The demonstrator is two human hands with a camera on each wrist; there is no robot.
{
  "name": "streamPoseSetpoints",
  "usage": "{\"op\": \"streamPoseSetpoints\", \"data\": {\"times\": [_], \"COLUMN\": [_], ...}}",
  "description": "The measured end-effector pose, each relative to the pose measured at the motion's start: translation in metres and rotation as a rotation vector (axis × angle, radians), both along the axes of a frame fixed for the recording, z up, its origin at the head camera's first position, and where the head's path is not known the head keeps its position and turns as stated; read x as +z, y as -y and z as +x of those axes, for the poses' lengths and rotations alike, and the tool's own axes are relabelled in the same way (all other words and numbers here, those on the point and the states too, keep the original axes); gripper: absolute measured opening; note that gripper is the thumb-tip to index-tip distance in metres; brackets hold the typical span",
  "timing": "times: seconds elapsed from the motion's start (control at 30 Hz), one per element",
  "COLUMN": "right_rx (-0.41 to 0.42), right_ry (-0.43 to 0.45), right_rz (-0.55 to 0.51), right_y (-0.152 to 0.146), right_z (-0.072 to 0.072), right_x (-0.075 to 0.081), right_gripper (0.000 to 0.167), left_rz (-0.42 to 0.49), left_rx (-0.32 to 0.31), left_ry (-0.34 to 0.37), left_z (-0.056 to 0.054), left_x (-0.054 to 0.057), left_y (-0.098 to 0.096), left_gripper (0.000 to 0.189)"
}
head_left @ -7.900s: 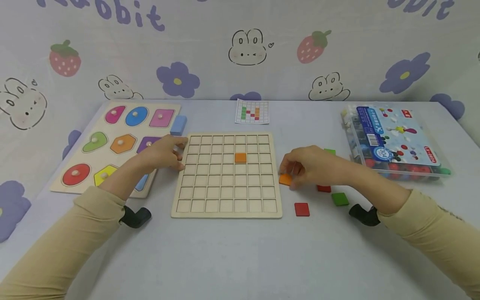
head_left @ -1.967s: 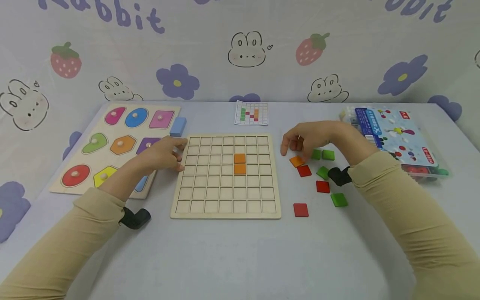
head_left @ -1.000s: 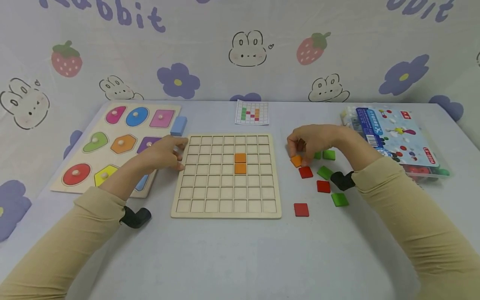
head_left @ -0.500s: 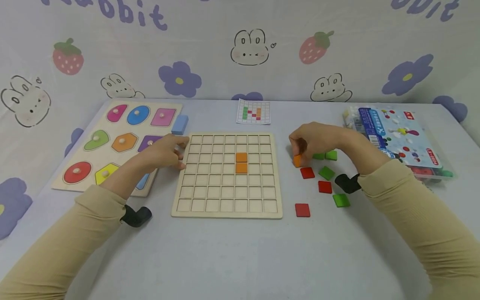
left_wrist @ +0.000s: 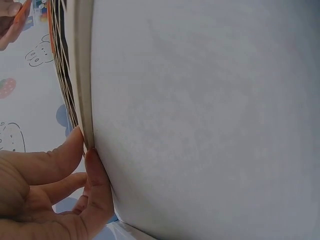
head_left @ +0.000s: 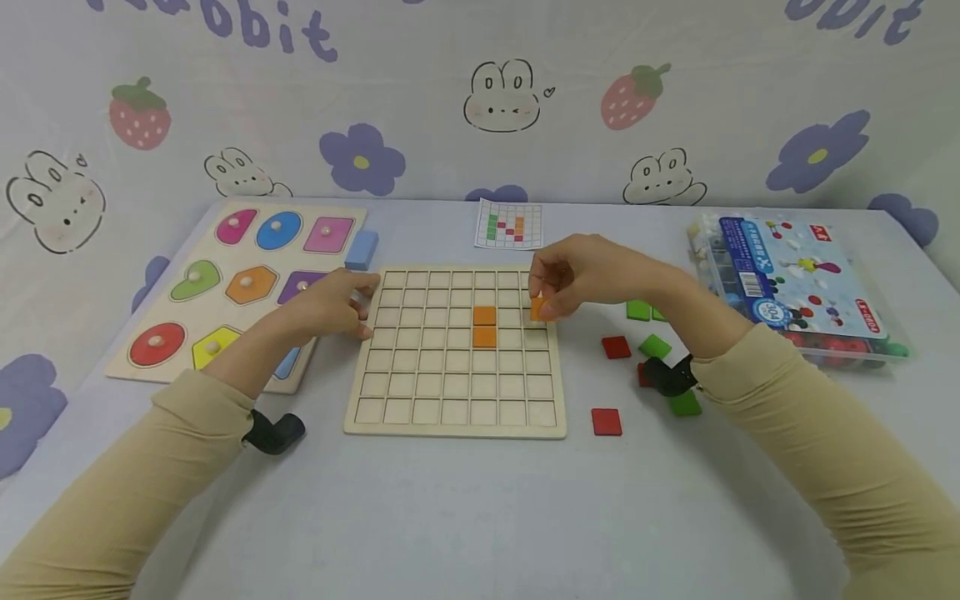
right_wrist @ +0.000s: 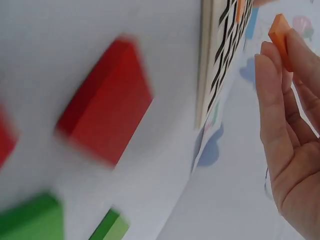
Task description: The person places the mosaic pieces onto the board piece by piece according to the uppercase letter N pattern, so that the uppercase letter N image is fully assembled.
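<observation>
My right hand (head_left: 592, 273) pinches an orange square tile (head_left: 537, 308) between thumb and fingers, above the right edge of the wooden grid board (head_left: 453, 432). The right wrist view shows this orange tile (right_wrist: 281, 39) tilted and held at its edges. Two orange tiles (head_left: 484, 327) sit in neighbouring cells of one column. At the board's left edge, my left hand (head_left: 322, 307) rests spread fingertips against the rim; in the left wrist view the thumb and a finger (left_wrist: 55, 159) meet the board's edge (left_wrist: 82, 75). Red tiles (head_left: 607, 422) and green tiles (head_left: 656, 347) lie right of the board.
Behind the board lies a small pattern card (head_left: 508, 225) with coloured squares. A knobbed shape puzzle (head_left: 168, 292) and a blue block (head_left: 362, 250) are at the left. On the right stands a clear plastic box (head_left: 802, 275) of coloured parts. A printed curtain backs the table.
Since the oldest frame a second orange tile has come to sit in the grid. The right hand has lifted another orange tile off the table and moved left over the board. The left hand stays.
</observation>
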State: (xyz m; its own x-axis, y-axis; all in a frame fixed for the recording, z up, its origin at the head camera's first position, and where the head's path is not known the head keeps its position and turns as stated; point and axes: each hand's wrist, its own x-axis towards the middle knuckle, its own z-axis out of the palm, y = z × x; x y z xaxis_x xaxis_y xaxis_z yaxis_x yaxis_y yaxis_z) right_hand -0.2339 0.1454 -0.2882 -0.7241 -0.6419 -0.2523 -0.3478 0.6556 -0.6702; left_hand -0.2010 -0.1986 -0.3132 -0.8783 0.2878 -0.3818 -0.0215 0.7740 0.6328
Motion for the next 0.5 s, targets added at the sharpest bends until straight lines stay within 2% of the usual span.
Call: {"op": "streamPoseSetpoints", "data": {"times": [0.5], "right_rx": [0.087], "right_ry": [0.005], "right_rz": [-0.032], "right_y": [0.052], "right_z": [0.019], "right_x": [-0.002], "right_gripper": [0.014], "left_rz": [-0.001], "left_rx": [0.007], "left_ry": [0.001], "left_z": [0.001], "left_x": [0.001], "left_y": [-0.001], "left_gripper": [0.081]}}
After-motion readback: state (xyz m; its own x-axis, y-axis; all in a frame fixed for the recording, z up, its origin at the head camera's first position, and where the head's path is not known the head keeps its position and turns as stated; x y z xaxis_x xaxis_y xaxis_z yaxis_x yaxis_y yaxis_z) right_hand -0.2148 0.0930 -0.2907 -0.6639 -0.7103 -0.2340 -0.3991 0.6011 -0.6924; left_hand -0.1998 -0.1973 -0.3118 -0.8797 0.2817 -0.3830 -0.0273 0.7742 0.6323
